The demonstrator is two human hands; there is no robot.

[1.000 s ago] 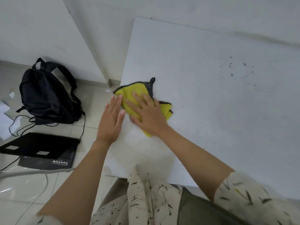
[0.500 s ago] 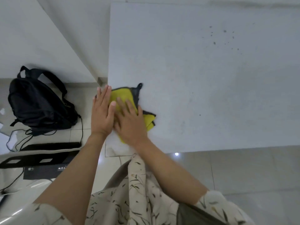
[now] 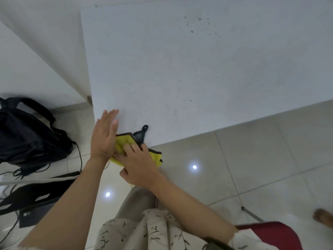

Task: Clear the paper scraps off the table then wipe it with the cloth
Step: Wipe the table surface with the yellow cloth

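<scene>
Now cloth [image 3: 126, 144] and both hands nearer the table [image 3: 180, 69] corner

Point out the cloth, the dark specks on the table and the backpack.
cloth [image 3: 124, 143]: head view, yellow face.
dark specks [image 3: 199, 19]: head view, one large speck.
backpack [image 3: 27, 134]: head view, main body.

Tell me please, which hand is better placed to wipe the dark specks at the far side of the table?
Probably the right hand: it already lies on the yellow cloth at the table's near corner. The left hand is open, fingers straight, beside the cloth. The specks lie far right.
</scene>
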